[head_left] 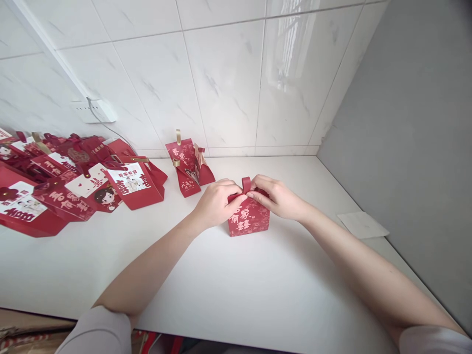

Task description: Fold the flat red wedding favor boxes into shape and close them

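One small red gift box [249,225] stands upright around the middle of the counter [221,290], between our left hand [224,200] and our right hand [279,197]. Its near face carries pale pink Chinese characters over a floral print, and a dark red ribbon loop [246,184] rises from its top. Our left grip pinches the top edge just left of the loop, thumb on the near side; our right grip pinches at the foot of the loop from the right, thumb and fingers drawn together. Both our forearms reach in from the near side, out of light grey sleeves [98,328]

Farther back and a little to the left, we see red gift packaging [185,188] with its panels standing apart and gold ribbon loops [178,137] on it; whether it is one piece or two we cannot tell. Well to the left, a crowd of red gift boxes [66,201] sits close together, some bearing white labels [133,180] with printed figures. A wall socket [94,111] with a grey cable [106,127] is set in the far tiled wall [224,88]. On our right, a white sheet [363,225] lies near a grey panel [413,147]
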The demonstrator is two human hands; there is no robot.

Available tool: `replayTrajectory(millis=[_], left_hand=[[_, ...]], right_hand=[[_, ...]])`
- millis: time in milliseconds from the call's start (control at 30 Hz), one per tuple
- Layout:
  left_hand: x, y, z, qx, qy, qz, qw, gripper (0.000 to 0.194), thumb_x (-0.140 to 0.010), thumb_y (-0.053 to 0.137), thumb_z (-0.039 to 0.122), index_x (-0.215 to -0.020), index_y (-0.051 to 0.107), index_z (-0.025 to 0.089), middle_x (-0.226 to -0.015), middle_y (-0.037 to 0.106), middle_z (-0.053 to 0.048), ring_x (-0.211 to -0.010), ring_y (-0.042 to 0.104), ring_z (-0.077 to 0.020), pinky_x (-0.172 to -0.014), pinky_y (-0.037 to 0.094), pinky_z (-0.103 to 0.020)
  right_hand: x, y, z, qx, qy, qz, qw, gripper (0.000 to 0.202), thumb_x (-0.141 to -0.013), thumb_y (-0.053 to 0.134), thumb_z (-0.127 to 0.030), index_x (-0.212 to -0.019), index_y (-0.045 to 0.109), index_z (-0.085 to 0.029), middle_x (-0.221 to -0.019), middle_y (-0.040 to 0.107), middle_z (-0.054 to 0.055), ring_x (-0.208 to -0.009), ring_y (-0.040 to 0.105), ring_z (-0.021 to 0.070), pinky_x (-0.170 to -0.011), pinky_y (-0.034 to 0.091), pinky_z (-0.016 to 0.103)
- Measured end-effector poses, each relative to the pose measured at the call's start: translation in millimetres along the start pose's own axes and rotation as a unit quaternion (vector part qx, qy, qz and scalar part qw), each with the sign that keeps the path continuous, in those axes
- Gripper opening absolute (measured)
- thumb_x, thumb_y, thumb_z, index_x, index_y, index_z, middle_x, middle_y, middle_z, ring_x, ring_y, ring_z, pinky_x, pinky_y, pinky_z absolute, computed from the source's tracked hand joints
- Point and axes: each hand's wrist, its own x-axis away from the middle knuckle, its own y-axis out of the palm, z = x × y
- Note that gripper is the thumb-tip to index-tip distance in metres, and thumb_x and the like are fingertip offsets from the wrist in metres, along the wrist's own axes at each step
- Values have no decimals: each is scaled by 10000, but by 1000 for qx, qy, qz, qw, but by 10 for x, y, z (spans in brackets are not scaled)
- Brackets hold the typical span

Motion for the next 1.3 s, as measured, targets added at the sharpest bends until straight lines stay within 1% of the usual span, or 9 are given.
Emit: replayTrajectory(millis=[567, 733, 867, 967, 1033, 1100, 1167, 1233, 1300], left_hand=[[-51, -48, -195, 91, 38, -47, 994, 214, -898, 596, 317, -760, 704, 193, -725, 678, -26, -715, 627, -155, -682, 483, -286], [-72, -235, -205, 94, 21, -50, 994, 153, -869, 641, 329, -867, 722, 199, -844, 724, -37, -855, 664, -178, -793, 525, -301], [-49, -488, -224, 79, -7, -96, 992, 348, -896, 595, 296, -1242, 625, 272, -1203, 681, -52, -1079, 649, -203, -912, 535, -342], [-5, -597, -287, 31, -27, -108, 993, 461, -870, 627, 309, -1327, 564, 307, -1285, 638, -65, -1095, 642, -223, -819, 561, -322], [18, -604, -341, -16, -66, -90, 994, 438, -837, 658, 316, -1269, 607, 271, -1129, 694, -73, -929, 678, -212, -672, 550, -287], [31, -580, -386, -34, -115, -81, 990, 367, -847, 633, 313, -1205, 636, 231, -868, 720, -42, -739, 681, -189, -575, 516, -269], [34, -552, -412, 15, -152, -123, 981, 343, -895, 555, 299, -1222, 625, 224, -705, 705, -5, -629, 681, -174, -540, 509, -260], [38, -540, -422, 107, -148, -206, 961, 411, -930, 488, 275, -1334, 556, 242, -755, 741, -10, -638, 711, -164, -560, 531, -249], [45, -543, -424, 184, -120, -257, 941, 501, -937, 481, 263, -1437, 457, 271, -960, 767, -47, -725, 741, -160, -590, 549, -237]], right_hand=[[15, 26, 39, -22, -27, 10, 999, 216, -987, 498, -401, -894, 575, -222, -862, 598, 47, -745, 552, 172, -657, 446, 300], [13, 34, -21, -95, 27, 41, 994, 336, -994, 460, -479, -893, 653, -224, -898, 672, 50, -803, 615, 181, -711, 477, 306], [8, 75, 52, -202, 77, 63, 974, 436, -994, 389, -567, -1024, 663, -229, -1037, 690, 60, -932, 649, 199, -889, 496, 358], [-6, 168, 220, -269, 123, 74, 952, 525, -989, 326, -612, -986, 668, -214, -1052, 685, 67, -935, 653, 190, -891, 506, 359], [-7, 243, 349, -296, 161, 67, 939, 505, -980, 363, -604, -932, 666, -203, -1025, 688, 59, -938, 650, 177, -851, 516, 329], [9, 306, 457, -305, 192, 39, 932, 435, -944, 485, -543, -753, 636, -182, -813, 680, 25, -750, 635, 141, -726, 515, 277], [43, 346, 520, -317, 219, -33, 922, 399, -894, 563, -437, -597, 587, -172, -558, 593, -18, -511, 536, 104, -561, 464, 241], [83, 367, 532, -348, 247, -137, 894, 385, -858, 561, -368, -533, 588, -164, -434, 545, -25, -397, 483, 100, -464, 421, 235], [113, 381, 498, -390, 259, -237, 851, 386, -858, 534, -369, -568, 651, -142, -462, 616, 19, -412, 560, 131, -448, 444, 240]])
